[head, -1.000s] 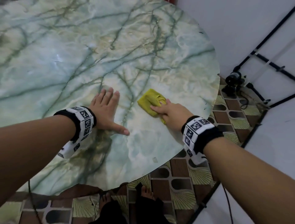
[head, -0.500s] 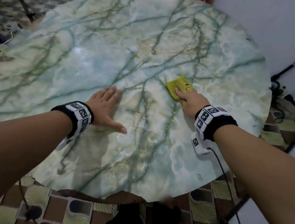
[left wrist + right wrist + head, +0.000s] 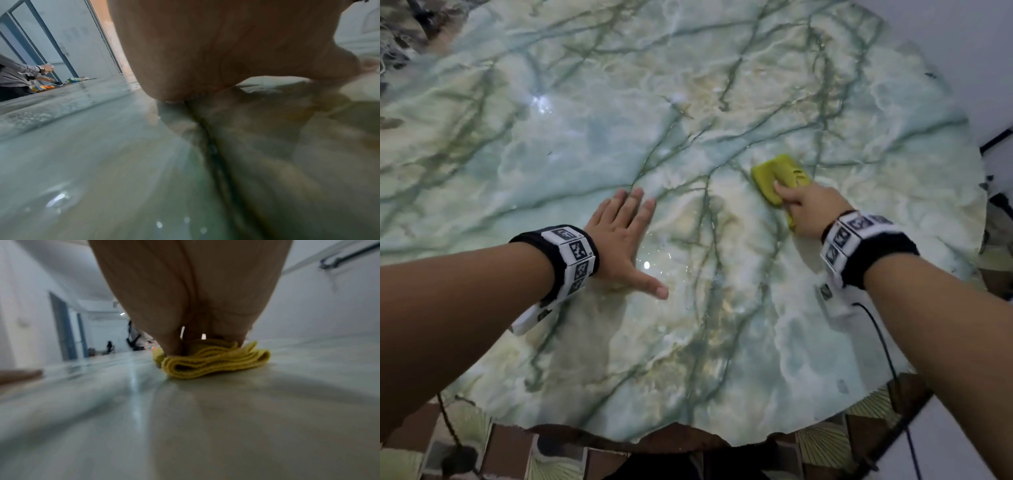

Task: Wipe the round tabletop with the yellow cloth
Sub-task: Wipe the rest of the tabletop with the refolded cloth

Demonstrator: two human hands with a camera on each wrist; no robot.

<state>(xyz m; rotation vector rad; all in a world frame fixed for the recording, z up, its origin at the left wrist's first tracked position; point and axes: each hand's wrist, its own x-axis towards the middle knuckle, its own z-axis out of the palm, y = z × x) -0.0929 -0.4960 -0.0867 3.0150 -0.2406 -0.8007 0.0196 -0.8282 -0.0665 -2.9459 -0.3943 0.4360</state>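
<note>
One yellow cloth point(image 3: 779, 178), folded in layers, lies on the round marble desk point(image 3: 585, 137) right of centre, pinned under the right hand point(image 3: 806, 210), whose grip curls over its near edge. It sits farther from the near rim than a second ago. One left hand point(image 3: 621, 245) lies flat, fingers straight, holding nothing, placed as before.
</note>
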